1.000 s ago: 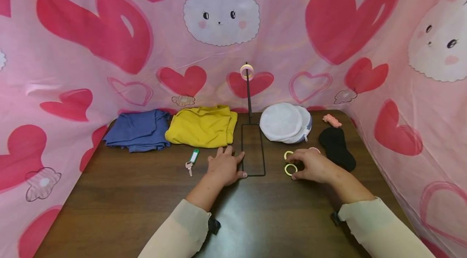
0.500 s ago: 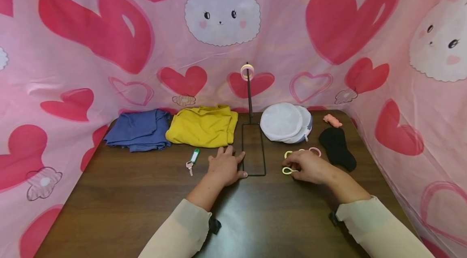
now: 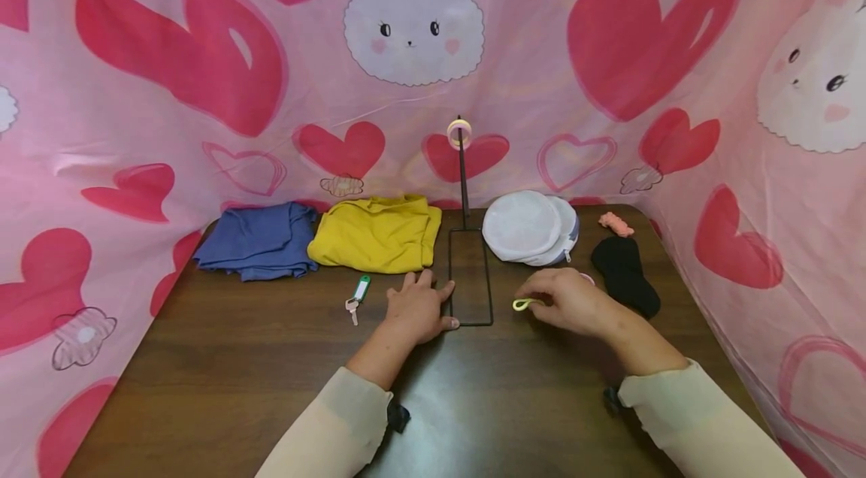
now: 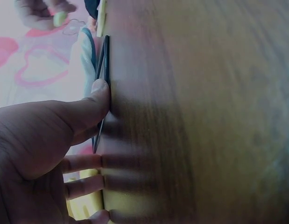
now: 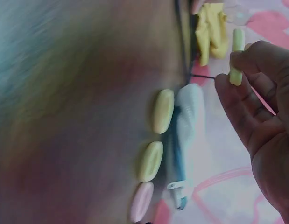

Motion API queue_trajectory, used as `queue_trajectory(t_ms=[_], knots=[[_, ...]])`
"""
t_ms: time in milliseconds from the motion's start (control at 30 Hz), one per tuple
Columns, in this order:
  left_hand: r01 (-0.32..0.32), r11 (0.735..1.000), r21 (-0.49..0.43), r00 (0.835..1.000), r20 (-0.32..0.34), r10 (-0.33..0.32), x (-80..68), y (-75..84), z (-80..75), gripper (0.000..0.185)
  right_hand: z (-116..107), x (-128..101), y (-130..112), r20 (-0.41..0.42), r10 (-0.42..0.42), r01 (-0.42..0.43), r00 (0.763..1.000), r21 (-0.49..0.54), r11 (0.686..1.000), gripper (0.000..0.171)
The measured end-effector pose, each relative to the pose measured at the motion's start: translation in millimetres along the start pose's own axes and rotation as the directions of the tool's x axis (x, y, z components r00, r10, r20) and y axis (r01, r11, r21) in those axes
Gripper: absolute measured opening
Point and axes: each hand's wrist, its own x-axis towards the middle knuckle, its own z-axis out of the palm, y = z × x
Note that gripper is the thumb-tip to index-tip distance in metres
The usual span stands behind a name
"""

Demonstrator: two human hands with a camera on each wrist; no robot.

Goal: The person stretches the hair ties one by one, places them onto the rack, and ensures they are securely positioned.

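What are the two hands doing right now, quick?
Left hand: open, fingers flat on the table, thumb against the black wire stand.
Right hand: closed, pinching a yellow ring lifted off the table.

Left hand (image 3: 419,307) flat, right hand (image 3: 568,301) pinching

Our left hand (image 4: 46,154) lies flat on the dark wooden bench (image 4: 195,112), thumb tip against the black wire frame (image 4: 103,65). Beyond the frame, our right hand (image 4: 39,11) pinches a yellow-green ring (image 4: 59,18), blurred.
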Motion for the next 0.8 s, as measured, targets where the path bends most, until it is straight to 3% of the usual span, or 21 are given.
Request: queue_trajectory(t_ms=[367, 800], knots=[[0.001, 1.0, -0.003, 1.0, 0.007, -0.001, -1.4, 0.6, -1.0, 0.078, -24, 28, -30, -0.164, -0.102, 0.101, 0.981, -0.017, 0.995, 0.032], [-0.004, 1.0, 0.0, 1.0, -0.003, 0.004, -0.5, -0.4, 0.1, 0.078, -61, 64, -66, -0.369, -0.261, 0.278, 0.892, -0.006, 0.96, 0.031]])
